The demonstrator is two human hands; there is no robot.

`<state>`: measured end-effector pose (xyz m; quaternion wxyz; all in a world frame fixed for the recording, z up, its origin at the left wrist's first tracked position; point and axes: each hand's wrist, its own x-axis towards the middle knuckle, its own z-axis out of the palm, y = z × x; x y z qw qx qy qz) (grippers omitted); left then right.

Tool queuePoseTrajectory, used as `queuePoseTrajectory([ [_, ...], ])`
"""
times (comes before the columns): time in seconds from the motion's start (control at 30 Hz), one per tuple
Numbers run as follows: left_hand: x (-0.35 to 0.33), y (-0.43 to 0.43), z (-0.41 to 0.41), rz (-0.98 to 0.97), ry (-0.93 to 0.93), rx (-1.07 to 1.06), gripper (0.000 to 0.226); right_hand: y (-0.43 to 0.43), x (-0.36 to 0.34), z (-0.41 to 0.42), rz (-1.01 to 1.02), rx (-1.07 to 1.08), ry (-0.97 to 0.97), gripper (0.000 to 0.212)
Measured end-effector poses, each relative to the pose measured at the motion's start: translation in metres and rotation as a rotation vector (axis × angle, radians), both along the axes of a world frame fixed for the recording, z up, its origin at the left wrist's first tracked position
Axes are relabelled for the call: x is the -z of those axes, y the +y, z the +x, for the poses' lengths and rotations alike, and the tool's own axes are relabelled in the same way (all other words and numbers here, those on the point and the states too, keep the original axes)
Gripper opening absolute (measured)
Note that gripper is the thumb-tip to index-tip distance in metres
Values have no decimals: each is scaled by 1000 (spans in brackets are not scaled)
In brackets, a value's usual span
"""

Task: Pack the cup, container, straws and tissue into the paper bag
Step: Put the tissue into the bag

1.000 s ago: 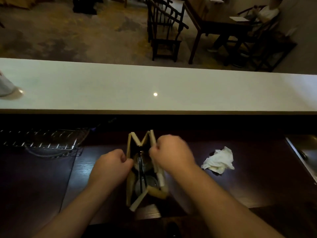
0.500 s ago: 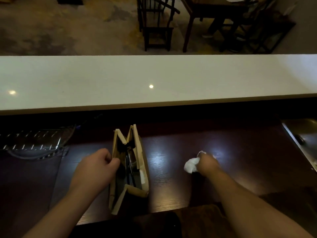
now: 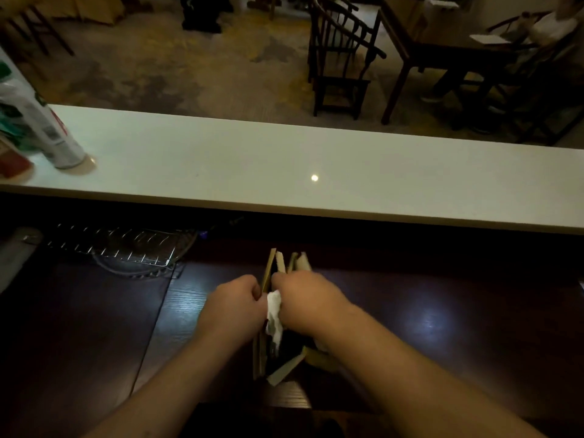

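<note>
Dark wood makes the surface [image 3: 442,311] on which the work goes on, and beyond both hands a long pale counter [image 3: 284,162] crosses the view, with a dim room of chairs behind it. Between the two hands stands the paper bag [image 3: 274,263], upright, with its mouth pulled open.

The left hand [image 3: 232,306] is closed on the left edge of the bag and holds it apart. The right hand [image 3: 305,303] is curled over the mouth of the bag, and the white tissue [image 3: 274,314] hangs from under its fingers, between the two hands, partly down in the opening. I cannot tell if the right hand also grips the right edge of the bag, because the fingers are hidden.

Inside the bag it is very dark. The cup, the container and the straws cannot be seen clearly in it, so I cannot confirm them. However, none of them lies on the surface around the hands, so I judge that they are probably packed already.

The tissue seems to be the last thing. It is at the mouth but not yet let go, so this step is almost done. What is left, in my judgement, is to release the tissue inside and maybe to close the top of the bag.
</note>
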<state>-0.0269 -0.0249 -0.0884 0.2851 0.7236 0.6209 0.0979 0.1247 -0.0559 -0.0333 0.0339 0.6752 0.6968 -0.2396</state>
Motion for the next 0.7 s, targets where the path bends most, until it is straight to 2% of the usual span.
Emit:
queuePoseTrajectory([
  [0.13,2,0,-3,-14,9,18,21,22,41,-24,-158,-20,-278,35],
  [0.2,2,1,-8,-52,5,22,21,26,43,-26,-233,-73,-347,43],
  [0.27,0,1,-12,-109,36,80,24,27,35,-25,-292,-187,-374,39],
  [0.33,-2,1,-17,-185,94,149,24,27,16,-18,-128,-263,-275,15],
  [0.37,-4,3,-18,-210,133,182,21,29,8,-11,77,-286,-187,9],
  [0.43,-10,8,-19,-198,205,250,18,36,-1,9,518,-309,-107,22],
  [0.47,-15,11,-17,-168,233,285,20,40,-4,20,602,-278,-133,39],
  [0.5,-21,15,-14,-137,261,320,26,44,-6,32,540,-239,-199,58],
  [0.53,-26,20,-9,-109,290,355,28,47,-5,41,385,-181,-260,69],
  [0.57,-32,26,-4,-83,319,385,26,49,-4,47,211,-124,-318,65],
  [0.6,-37,32,2,-55,345,409,21,50,-1,53,78,-63,-340,51],
  [0.67,-44,45,15,37,406,447,16,49,3,66,-28,83,-269,22],
  [0.7,-48,51,20,95,440,463,15,46,3,75,-48,154,-243,18],
])
